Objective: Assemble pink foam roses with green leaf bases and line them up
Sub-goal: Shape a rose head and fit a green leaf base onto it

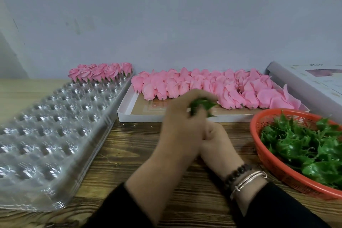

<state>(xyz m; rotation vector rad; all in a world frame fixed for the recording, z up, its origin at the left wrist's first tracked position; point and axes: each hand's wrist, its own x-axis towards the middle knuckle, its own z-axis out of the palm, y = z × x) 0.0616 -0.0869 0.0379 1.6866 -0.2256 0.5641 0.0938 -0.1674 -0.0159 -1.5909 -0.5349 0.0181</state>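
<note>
Green leaf base [201,104] pinched in my left hand [182,116], blurred. Bare pink rose heads [212,87] lie crowded in white box. Finished roses [100,72] line clear tray's far row. Loose leaf bases [305,144] fill red basket.

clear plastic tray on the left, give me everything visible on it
The clear plastic tray is a glossy, see-through blister sheet moulded into a grid of round cups. It lies flat on the wooden table, running from the near left edge back toward the wall. Only its far end is filled, with finished pink roses on green bases. Neither hand touches it.
</note>
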